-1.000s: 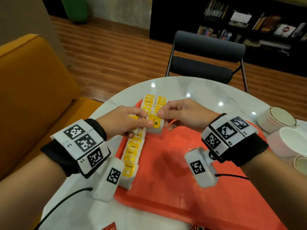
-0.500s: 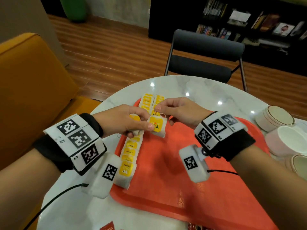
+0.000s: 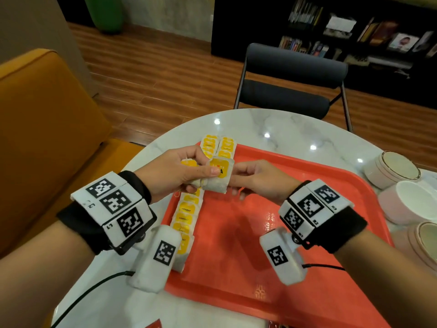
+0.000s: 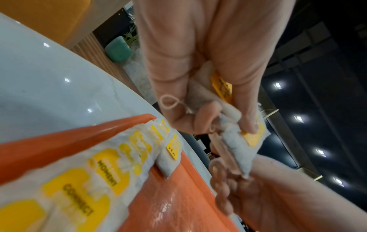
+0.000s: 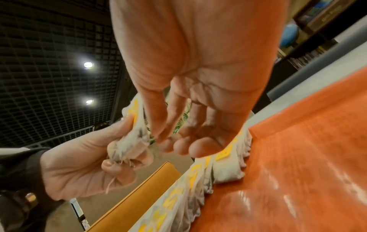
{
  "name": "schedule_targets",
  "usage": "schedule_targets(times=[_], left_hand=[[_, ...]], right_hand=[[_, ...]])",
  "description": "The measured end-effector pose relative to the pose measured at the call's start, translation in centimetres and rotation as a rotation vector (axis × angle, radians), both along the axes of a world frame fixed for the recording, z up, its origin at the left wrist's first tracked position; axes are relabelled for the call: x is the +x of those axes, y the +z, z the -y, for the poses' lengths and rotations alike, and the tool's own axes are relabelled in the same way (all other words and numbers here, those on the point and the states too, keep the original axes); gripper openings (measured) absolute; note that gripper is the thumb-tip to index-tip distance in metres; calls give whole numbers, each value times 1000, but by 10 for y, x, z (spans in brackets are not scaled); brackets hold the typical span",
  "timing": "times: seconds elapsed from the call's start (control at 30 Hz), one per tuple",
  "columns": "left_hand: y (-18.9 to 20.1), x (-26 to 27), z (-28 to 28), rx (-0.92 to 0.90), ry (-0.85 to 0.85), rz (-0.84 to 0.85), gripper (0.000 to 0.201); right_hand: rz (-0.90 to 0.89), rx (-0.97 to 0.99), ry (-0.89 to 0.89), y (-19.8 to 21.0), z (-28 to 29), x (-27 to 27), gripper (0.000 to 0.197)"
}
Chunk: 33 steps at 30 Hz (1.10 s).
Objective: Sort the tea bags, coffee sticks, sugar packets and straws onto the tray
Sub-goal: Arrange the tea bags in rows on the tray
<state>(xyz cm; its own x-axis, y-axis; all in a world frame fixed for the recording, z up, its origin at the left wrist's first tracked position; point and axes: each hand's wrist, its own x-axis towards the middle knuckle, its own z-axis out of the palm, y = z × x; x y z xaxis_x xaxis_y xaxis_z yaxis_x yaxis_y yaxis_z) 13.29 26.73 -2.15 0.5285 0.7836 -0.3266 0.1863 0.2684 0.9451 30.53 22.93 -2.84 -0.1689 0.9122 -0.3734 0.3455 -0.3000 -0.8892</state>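
Head view: left hand (image 3: 175, 171) pinches tea bag (image 3: 218, 177) (tag perhaps "TEA").

I've got the tray (image 3: 272, 245) on the table (image 3: 272, 124), a row of tea bags (image 3: 186, 216) along its left edge, bowls (image 3: 402, 200) off its right side, chair (image 3: 290, 84) behind.

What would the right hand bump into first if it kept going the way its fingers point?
Most likely the tea bag that the left hand holds up above the tray. The right hand points leftward at it, fingertips already at its edge; whether they touch is unclear.
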Motion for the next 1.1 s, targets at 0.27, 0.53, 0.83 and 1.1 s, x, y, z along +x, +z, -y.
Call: schedule_targets(times=[0.27, 0.53, 0.83, 1.1], left_hand=[[-10, 6, 1, 110, -8, -170, 26], [-12, -2, -2, 137, 69, -194, 8], [-11, -15, -13, -65, 244, -82, 16], [-9, -16, -15, -233, 257, -40, 8]], right_hand=[[15, 181, -93, 18, -3, 1, 16], [182, 144, -14, 1, -8, 6, 13], [291, -42, 101, -21, -22, 10, 9], [481, 131, -84, -33, -45, 5, 17]])
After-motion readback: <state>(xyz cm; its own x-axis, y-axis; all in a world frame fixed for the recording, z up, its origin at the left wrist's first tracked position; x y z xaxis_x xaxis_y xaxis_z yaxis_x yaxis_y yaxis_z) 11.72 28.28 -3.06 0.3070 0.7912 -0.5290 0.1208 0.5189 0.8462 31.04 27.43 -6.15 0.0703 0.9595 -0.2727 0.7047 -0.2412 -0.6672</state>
